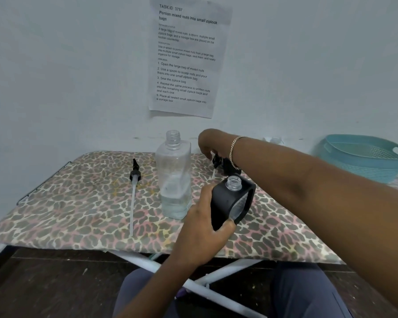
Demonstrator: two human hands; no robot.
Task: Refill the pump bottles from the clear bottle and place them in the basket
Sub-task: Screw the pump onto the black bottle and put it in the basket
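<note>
The left grip [199, 228] is wrapped round the lower body of a black pump bottle [230, 203], thumb across its near face. It holds the bottle off the counter [78, 203], tilted, with its open clear neck pointing up and away. The right grip [208, 142], its wrist wearing a bracelet [233, 152], reaches over that bottle. Its fingers are curled down, pinching the top of a black pump head [216, 161], whose tube hangs below.

The clear bottle [174, 177] stands upright and uncapped just left of both grips, with a little liquid in the bottom. A loose pump [135, 174] lies flat further left. The teal basket [365, 157] sits well off to the right.
</note>
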